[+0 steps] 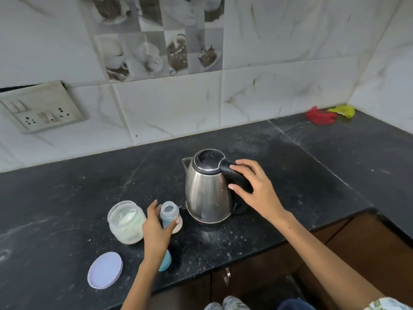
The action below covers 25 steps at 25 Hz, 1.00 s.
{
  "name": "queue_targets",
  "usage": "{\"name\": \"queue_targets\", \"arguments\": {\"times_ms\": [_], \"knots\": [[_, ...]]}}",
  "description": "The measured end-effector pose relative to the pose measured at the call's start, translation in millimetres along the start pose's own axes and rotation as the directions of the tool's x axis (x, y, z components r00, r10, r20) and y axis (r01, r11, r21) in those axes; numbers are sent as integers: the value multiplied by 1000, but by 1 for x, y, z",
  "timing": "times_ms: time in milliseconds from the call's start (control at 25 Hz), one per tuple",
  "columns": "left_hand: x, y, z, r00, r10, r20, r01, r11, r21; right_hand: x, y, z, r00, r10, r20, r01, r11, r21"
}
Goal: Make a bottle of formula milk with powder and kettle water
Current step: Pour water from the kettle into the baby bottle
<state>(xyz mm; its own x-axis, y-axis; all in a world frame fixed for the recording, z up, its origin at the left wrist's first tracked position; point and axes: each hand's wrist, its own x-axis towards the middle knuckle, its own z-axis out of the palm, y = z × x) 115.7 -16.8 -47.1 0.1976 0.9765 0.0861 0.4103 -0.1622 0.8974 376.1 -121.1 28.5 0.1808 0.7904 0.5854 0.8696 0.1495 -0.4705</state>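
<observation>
While the baby bottle (169, 214) is held upright at lower centre of the frame, mouth open upward, by the curled fingers of the left hand (156, 231), the steel kettle (207, 191) stands just to its right, spout aimed to the upper left and black handle wrapped by the right hand (252, 186). An open powder jar (126, 222) is seen left of the bottle, its lid (105, 270) lying flat below. Everything is set on a speckled black counter (67, 198) backed by white marbled tiles (169, 104), with a socket plate (40, 107) at upper left.

one kettle (206, 189), one bottle (169, 214), one jar (126, 222), one lid (105, 270)
</observation>
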Motion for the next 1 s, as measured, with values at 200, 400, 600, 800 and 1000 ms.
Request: {"name": "queue_targets", "arguments": {"times_ms": [200,400,600,800,1000], "knots": [[2,1,4,998,24,-53,-24,1000,7,15,15,9,996,68,49,-78,974,215],[5,0,10,996,14,-84,-16,1000,-20,30,20,14,997,50,-58,-22,913,407],[10,-1,14,994,-15,-113,10,999,-43,72,16,-3,998,-60,16,47,902,429],[14,3,15,994,-25,-102,23,999,-25,98,4,-12,963,-196,186,100,898,429],[11,4,16,998,17,-65,-16,1000,18,119,-13,-17,883,-295,365,146,912,383]]}}
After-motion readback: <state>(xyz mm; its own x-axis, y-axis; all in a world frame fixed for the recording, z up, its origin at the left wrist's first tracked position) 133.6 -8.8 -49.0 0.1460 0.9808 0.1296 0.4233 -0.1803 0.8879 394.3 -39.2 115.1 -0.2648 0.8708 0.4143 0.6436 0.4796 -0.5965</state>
